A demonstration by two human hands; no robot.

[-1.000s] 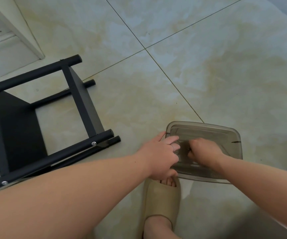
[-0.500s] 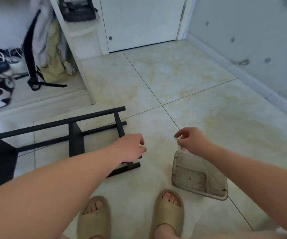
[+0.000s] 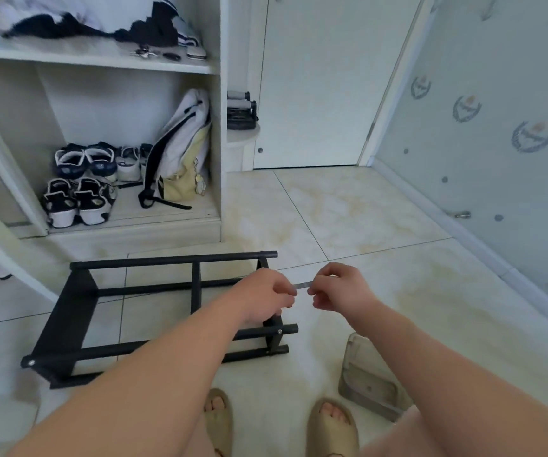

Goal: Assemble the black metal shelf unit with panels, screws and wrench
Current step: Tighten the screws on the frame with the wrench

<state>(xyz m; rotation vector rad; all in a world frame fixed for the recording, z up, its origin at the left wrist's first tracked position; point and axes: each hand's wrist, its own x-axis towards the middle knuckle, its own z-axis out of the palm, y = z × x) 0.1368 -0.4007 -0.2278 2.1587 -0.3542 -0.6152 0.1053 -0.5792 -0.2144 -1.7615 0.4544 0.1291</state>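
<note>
I am seeing a clear box [image 3: 368, 387] lying on pale tiles [image 3: 414, 308] at 5 o'clock. Left hand [image 3: 266, 298] and right hand [image 3: 342, 288] are pinching a thin metal piece [image 3: 302, 285] by the black shelf frame [image 3: 167, 259] at 8 o'clock; tiles are running to the door [image 3: 315, 77] at 12.

Left hand [image 3: 262, 298] and right hand [image 3: 340, 288] bare, forearms bare too. Tan open-toe rubber slide sandals [image 3: 335, 438] on both feet, toes showing.

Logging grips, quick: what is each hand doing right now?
Left hand: pinches one end of a thin grey metal piece.
Right hand: pinches its other end.
</note>
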